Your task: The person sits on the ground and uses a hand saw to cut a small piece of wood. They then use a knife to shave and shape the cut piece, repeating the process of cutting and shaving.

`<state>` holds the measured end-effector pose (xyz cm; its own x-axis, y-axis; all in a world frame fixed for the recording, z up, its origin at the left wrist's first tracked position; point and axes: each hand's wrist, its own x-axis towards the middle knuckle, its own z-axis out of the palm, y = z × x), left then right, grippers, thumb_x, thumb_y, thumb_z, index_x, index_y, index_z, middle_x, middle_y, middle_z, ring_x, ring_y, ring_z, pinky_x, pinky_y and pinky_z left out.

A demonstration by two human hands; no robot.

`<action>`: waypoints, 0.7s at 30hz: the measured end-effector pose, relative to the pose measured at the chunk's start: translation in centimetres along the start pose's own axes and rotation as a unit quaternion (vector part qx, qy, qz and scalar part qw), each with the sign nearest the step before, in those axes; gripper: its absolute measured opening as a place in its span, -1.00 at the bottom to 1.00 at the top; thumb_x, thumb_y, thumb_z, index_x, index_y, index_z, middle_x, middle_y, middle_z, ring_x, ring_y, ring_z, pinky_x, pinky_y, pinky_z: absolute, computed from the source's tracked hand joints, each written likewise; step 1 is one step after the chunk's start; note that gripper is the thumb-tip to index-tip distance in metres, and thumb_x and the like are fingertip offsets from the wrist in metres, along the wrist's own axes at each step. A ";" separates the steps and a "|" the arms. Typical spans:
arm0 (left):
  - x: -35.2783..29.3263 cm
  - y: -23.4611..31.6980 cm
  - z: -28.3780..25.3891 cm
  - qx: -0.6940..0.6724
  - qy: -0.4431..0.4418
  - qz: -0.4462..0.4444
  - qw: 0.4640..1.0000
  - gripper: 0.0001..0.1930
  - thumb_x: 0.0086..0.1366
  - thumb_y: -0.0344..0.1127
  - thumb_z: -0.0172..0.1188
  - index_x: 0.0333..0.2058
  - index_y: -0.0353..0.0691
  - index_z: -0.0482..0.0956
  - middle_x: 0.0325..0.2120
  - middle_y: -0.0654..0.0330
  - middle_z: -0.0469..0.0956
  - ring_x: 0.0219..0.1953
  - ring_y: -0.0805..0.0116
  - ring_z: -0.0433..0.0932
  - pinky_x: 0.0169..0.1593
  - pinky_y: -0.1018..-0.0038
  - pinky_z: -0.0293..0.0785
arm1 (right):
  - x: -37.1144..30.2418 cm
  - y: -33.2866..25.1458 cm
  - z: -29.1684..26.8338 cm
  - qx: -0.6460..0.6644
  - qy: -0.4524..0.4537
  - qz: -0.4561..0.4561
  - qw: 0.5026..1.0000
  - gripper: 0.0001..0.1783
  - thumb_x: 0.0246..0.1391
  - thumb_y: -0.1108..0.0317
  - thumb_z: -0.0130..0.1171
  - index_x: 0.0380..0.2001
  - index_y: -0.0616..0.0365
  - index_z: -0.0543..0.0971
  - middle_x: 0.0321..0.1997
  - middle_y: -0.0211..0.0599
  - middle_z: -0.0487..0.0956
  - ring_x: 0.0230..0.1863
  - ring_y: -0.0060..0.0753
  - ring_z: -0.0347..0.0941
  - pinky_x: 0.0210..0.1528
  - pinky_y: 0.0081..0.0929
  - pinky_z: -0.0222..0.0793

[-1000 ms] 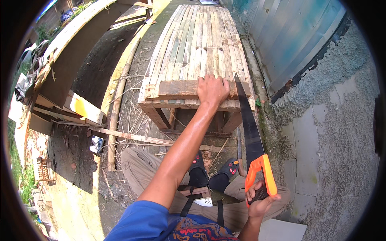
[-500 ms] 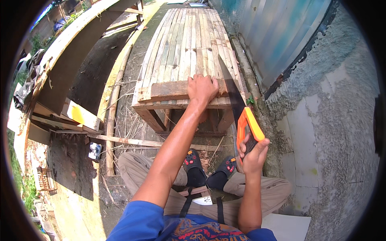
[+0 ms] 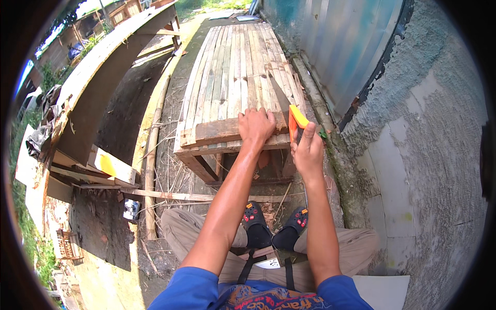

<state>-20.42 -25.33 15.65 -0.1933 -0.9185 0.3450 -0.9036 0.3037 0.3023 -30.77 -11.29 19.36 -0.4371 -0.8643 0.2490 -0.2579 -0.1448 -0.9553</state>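
A brown wooden board (image 3: 216, 131) lies crosswise on the near end of a long bench of bamboo slats (image 3: 232, 77). My left hand (image 3: 256, 125) presses on the board near its right part, fingers curled over its far edge. In my right hand (image 3: 308, 154) is a hand saw (image 3: 298, 120) with an orange and black handle, my fingers wrapped round the grip. Its dark blade (image 3: 279, 94) points away from me and slants to the left, beside the board's right end. Whether the teeth touch the wood I cannot tell.
A corrugated metal sheet (image 3: 346, 51) and a rough grey wall (image 3: 413, 170) stand close on the right. To the left are a bamboo pole (image 3: 151, 175), a wood strip (image 3: 175, 196) and a raised wooden structure (image 3: 98, 62). Dry twigs lie near my feet.
My right hand has pushed the saw forward and to the left, so its handle is now close to the board's right end. The left hand stays on the board. The view has shifted slightly.
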 end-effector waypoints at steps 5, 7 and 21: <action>-0.1 -0.7 -0.2 -0.012 -0.020 -0.014 1.000 -0.51 0.37 -0.04 -0.07 -0.19 -0.32 0.73 -0.20 -0.11 0.68 -0.06 0.00 0.59 0.12 0.05 0.32 | -3.1 -0.2 -1.2 0.088 -0.011 0.037 0.995 -0.17 0.34 -0.47 -0.45 -0.34 0.15 0.41 -0.66 -0.51 0.32 -0.70 -0.65 0.23 -0.66 -0.64 0.13; -0.6 -0.9 0.0 -0.009 -0.022 -0.015 1.000 -0.51 0.37 -0.04 -0.07 -0.19 -0.32 0.73 -0.20 -0.12 0.68 -0.06 -0.01 0.59 0.13 0.05 0.32 | -8.5 -0.8 -3.4 0.094 -0.010 0.064 0.993 -0.14 0.33 -0.48 -0.46 -0.29 0.19 0.41 -0.64 -0.47 0.33 -0.68 -0.64 0.23 -0.64 -0.63 0.13; -0.3 -0.5 0.1 -0.017 -0.002 -0.007 1.000 -0.53 0.36 -0.06 -0.07 -0.19 -0.27 0.75 -0.19 -0.09 0.68 -0.04 0.00 0.60 0.15 0.06 0.33 | -3.5 -0.9 -1.5 0.104 -0.003 0.024 0.994 -0.19 0.38 -0.42 -0.42 -0.34 0.18 0.42 -0.66 -0.51 0.33 -0.72 -0.68 0.22 -0.69 -0.66 0.13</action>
<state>-19.97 -25.23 15.36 -0.1825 -0.9239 0.3364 -0.8925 0.2993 0.3376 -30.30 -7.46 19.57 -0.4398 -0.8751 0.2018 -0.0522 -0.1994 -0.9785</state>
